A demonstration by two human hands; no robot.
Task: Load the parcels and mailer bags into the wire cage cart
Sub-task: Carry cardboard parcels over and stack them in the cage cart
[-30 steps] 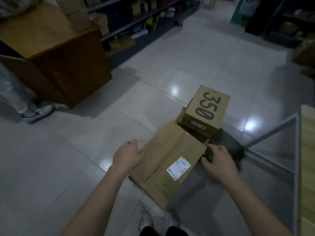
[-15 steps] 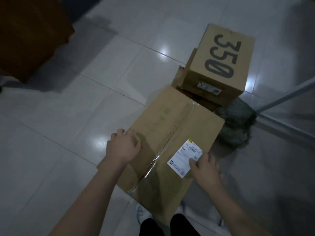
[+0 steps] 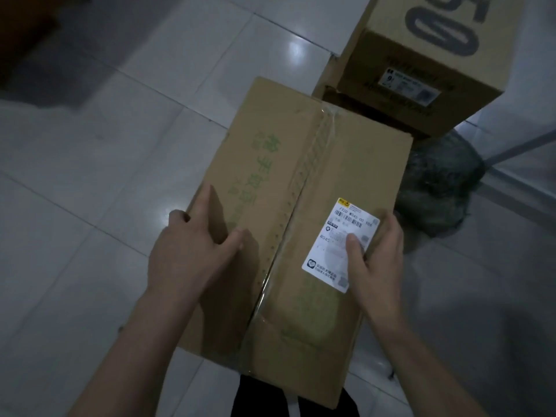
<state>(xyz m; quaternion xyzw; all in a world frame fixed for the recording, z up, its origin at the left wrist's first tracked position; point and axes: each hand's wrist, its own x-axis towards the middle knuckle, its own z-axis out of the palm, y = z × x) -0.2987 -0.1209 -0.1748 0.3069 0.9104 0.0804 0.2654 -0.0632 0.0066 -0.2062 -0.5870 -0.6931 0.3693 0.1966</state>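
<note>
On the left lay a glossy white tiled floor (image 3: 90,176), with one bright reflection of a lamp on it. Over this floor the left hand (image 3: 192,254) gripped the left edge of a large brown cardboard box (image 3: 355,164). Its fingers were curled down round the side wall and its thumb lay flat on the top face, beside faded green print.

The box was long and flat, closed by a strip of clear tape (image 3: 304,176) along the middle seam. It was held between both hands in front of the person, and its near end covered a part of the dark trousers (image 3: 258,395). Whether its underside touched the floor could not be told.

A white shipping label (image 3: 328,257) was stuck on the right half of the top. The right hand (image 3: 379,260) held the right edge there, the thumb pressing on the label and the other fingers folded round the side.

Further right and behind, a tan shoe box with big dark numerals (image 3: 421,70) stood on another brown carton (image 3: 328,82), just beside the far corner of the held box. A dark grey crumpled mailer bag (image 3: 439,188) lay on the floor near the right hand, and a thin grey metal bar (image 3: 520,144) ran slanted beyond it.
</note>
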